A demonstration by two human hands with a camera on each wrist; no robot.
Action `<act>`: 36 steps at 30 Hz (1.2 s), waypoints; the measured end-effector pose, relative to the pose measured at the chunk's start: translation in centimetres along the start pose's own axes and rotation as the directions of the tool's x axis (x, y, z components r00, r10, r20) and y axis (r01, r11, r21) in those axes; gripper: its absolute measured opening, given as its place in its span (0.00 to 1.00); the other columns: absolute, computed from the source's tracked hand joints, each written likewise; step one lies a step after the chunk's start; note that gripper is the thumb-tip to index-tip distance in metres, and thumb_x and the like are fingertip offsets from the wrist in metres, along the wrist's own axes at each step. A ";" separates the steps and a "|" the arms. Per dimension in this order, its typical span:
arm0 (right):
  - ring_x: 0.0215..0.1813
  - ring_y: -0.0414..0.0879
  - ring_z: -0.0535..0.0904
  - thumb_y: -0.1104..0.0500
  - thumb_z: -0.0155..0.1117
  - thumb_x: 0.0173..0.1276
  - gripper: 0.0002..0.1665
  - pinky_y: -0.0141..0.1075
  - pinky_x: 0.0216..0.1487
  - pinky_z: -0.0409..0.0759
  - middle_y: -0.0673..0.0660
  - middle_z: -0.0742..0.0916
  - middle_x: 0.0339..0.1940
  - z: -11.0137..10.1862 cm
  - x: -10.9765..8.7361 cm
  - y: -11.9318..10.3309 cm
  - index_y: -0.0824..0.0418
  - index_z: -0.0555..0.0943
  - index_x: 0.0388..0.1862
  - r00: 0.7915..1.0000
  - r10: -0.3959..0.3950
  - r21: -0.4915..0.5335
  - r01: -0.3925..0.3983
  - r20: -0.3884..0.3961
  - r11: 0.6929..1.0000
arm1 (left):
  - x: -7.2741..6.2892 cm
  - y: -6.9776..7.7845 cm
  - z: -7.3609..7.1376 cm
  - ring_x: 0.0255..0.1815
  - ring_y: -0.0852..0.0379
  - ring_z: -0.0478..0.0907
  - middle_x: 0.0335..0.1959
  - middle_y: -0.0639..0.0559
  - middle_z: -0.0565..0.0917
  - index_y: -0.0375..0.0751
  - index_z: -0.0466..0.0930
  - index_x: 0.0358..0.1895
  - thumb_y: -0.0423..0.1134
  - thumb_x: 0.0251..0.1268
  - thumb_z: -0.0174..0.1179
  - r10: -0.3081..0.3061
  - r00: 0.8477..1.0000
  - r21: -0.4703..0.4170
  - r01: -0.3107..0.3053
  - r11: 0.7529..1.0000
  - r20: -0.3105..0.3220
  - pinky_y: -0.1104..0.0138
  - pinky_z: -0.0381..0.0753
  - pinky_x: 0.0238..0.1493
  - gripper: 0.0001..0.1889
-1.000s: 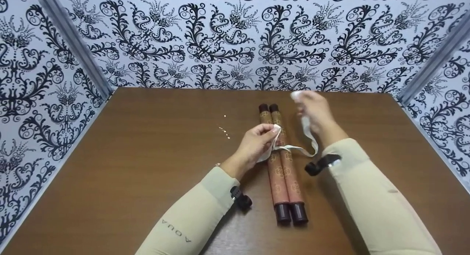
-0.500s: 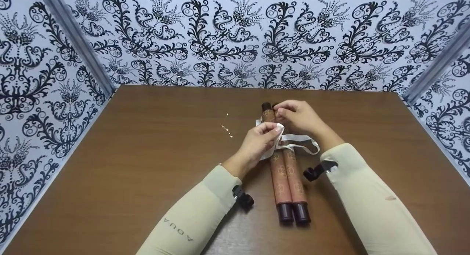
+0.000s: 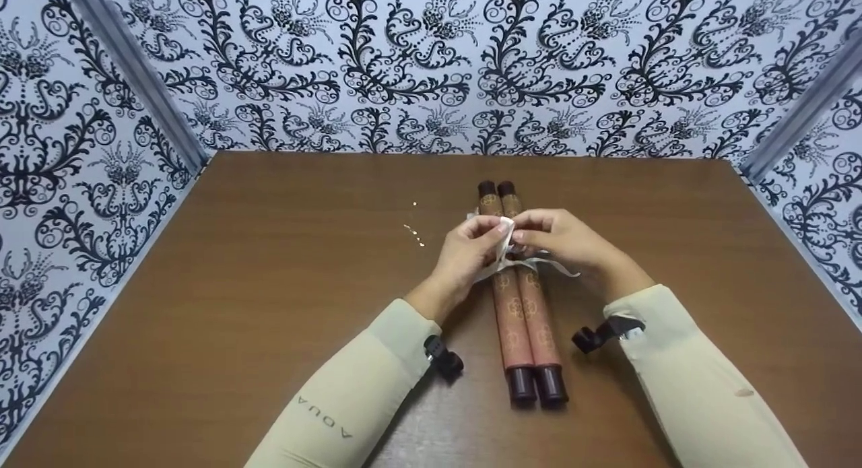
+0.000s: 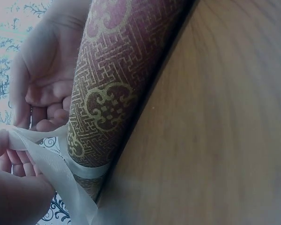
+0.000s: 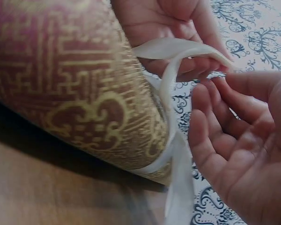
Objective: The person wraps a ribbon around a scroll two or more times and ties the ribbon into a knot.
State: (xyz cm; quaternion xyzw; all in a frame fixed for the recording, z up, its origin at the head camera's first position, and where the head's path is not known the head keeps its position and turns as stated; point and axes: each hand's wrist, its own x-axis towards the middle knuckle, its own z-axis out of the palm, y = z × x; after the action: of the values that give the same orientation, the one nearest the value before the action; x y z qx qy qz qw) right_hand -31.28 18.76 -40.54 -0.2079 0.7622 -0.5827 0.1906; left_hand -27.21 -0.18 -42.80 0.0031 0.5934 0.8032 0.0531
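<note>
Two patterned scrolls (image 3: 517,313) with dark end knobs lie side by side, their brocade red and gold. A white ribbon (image 4: 84,170) passes round them near the middle. My left hand (image 3: 465,252) pinches an upright loop of this ribbon between thumb and index finger. My right hand (image 3: 566,236) meets it from the other side, thumb and fingertips at the ribbon, other fingers curled; its exact pinch is partly hidden. Close up in the right wrist view, the ribbon (image 5: 178,187) hangs in a strip beside the scroll, between both hands.
Beneath everything is a brown wooden table (image 3: 303,252). Several tiny pale bits (image 3: 414,234) lie left of the scrolls. Black-and-white patterned walls (image 3: 404,64) enclose the back and sides. Black straps with cameras sit on both wrists.
My right hand swung from the far right, carrying ribbon across, then drew down close to the left hand. The ribbon's right-hand bend has flattened. The left hand keeps its pinch.
</note>
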 end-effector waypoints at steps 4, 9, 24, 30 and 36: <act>0.45 0.45 0.86 0.64 0.69 0.71 0.20 0.35 0.51 0.87 0.55 0.87 0.44 0.2 -0.3 -0.4 0.73 0.79 0.58 0.998 -0.003 0.014 0.002 0.064 1.000 | -0.1 0.0 -0.1 0.35 0.60 0.79 0.36 0.55 0.81 0.39 0.85 0.47 0.38 0.71 0.66 -0.012 1.000 0.017 0.012 1.000 -0.013 0.70 0.82 0.37 0.08; 0.43 0.45 0.86 0.63 0.72 0.69 0.20 0.35 0.49 0.87 0.55 0.87 0.42 0.6 -0.3 -0.8 0.72 0.81 0.55 0.998 -0.040 -0.074 0.044 0.052 0.996 | 0.0 0.3 0.0 0.36 0.60 0.80 0.38 0.55 0.81 0.39 0.85 0.47 0.39 0.70 0.67 -0.016 1.000 0.031 0.017 0.999 -0.016 0.70 0.82 0.37 0.09; 0.33 0.40 0.83 0.63 0.70 0.71 0.11 0.32 0.38 0.85 0.52 0.88 0.34 1.2 0.0 -0.6 0.71 0.85 0.44 0.998 -0.052 -0.158 0.045 -0.039 0.986 | -0.2 0.8 -0.5 0.32 0.60 0.76 0.34 0.52 0.82 0.36 0.85 0.47 0.42 0.75 0.62 0.086 0.996 0.139 -0.083 0.987 -0.010 0.68 0.78 0.37 0.11; 0.32 0.40 0.83 0.63 0.69 0.72 0.09 0.31 0.37 0.85 0.51 0.87 0.32 1.1 -0.2 -0.7 0.71 0.84 0.42 0.999 -0.014 -0.102 0.010 -0.042 0.995 | 0.1 1.4 -1.6 0.37 0.60 0.76 0.38 0.48 0.84 0.32 0.84 0.50 0.38 0.76 0.59 0.246 0.969 0.441 -0.214 0.872 -0.016 0.70 0.75 0.41 0.12; 0.33 0.40 0.83 0.64 0.68 0.73 0.07 0.30 0.38 0.84 0.50 0.87 0.32 1.1 -0.3 -1.0 0.70 0.84 0.41 0.999 -0.002 -0.094 -0.002 -0.037 0.996 | 0.1 1.8 -2.6 0.49 0.52 0.80 0.47 0.45 0.85 0.35 0.82 0.54 0.33 0.71 0.61 0.122 0.982 0.706 -0.186 0.683 0.141 0.60 0.80 0.54 0.12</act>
State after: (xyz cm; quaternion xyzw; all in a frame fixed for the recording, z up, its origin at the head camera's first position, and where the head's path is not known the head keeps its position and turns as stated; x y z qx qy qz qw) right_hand -30.31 17.81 -39.86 -0.2058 0.7921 -0.5500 0.1664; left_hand -27.67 -3.18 -41.91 0.1066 0.8538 0.5096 0.0045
